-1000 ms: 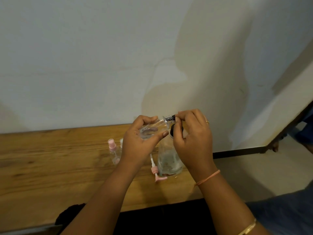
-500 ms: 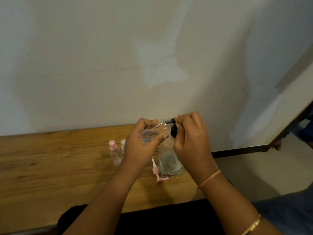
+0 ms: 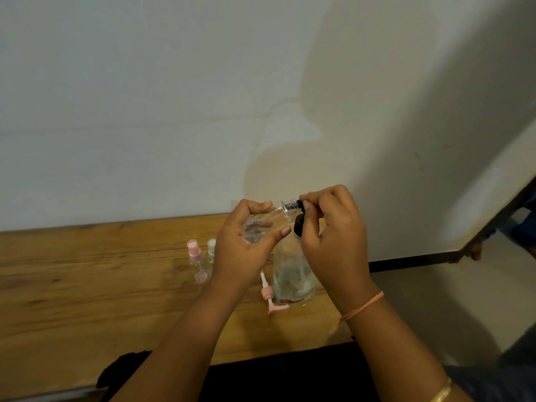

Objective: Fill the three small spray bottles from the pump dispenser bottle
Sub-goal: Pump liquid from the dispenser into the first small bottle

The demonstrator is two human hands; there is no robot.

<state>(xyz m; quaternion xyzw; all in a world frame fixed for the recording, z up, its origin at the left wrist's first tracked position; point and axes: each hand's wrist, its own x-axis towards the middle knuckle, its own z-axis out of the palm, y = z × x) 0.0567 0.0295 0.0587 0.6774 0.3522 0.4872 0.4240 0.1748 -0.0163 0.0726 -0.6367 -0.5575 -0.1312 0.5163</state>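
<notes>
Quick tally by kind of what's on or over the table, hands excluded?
Small spray bottles, standing: 2 (pink-capped spray bottle, white-capped spray bottle)
Larger clear bottles: 2 (tilted bottle gripped by the left hand, right hand pinching its neck end; standing bottle)
Pink pump head, lying on the table: 1
Black parts at the necks: unclear, uncounted
Total: 5

The table [image 3: 87,285] is showing smooth brown wood with dark grain lines, and it is shining a little. The far wall [image 3: 145,111] is looking matt and patchy. The small bottle [image 3: 261,224] in the left hand [image 3: 243,253] is looking like clear, shiny plastic. The big bottle [image 3: 293,274] on the table is looking see-through and glossy too. The pump [image 3: 274,303] lying near it is looking like smooth pink plastic. On the right arm, a wrist string [image 3: 365,306] is looking soft, and a bangle [image 3: 442,394] is shining like gold metal.
</notes>
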